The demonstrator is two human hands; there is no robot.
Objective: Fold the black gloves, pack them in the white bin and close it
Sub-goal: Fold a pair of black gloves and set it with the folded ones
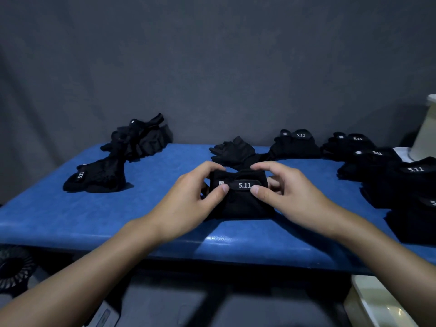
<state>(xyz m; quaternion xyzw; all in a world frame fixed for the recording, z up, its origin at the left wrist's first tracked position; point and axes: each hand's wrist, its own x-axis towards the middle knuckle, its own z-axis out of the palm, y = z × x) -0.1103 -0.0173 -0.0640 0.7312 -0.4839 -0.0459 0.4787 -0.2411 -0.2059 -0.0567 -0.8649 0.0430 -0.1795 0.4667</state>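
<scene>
Closest of all, low down and to the right of the folded black glove (pixel 240 201), a pale tub (pixel 377 303) is seen under the counter (pixel 70 220). What is in it cannot be made out. A black fan (pixel 14 267) is seen low down to the left of the glove.

The folded black glove is laid on the blue counter, close to its front edge. It is gripped at one end by the left hand (pixel 188 201) and at the other end by the right hand (pixel 290 197). Both thumbs are pressed on its strap, marked 5.11, and the fingers are curled over its far side. The hands are kept a little apart.

To the right of the glove, a stack of folded gloves (pixel 405 185) is set out. To its left, one loose glove (pixel 96 178) is laid.

Just behind the glove, an open glove (pixel 232 152) is spread flat. Further back and to the right, two more folded gloves (pixel 295 145) are lined up. Far back to the left, a messy glove pile (pixel 141 140) is heaped.

Farthest right of the glove, the white bin (pixel 427 133) is stood at the picture's edge. Its inside cannot be seen.
</scene>
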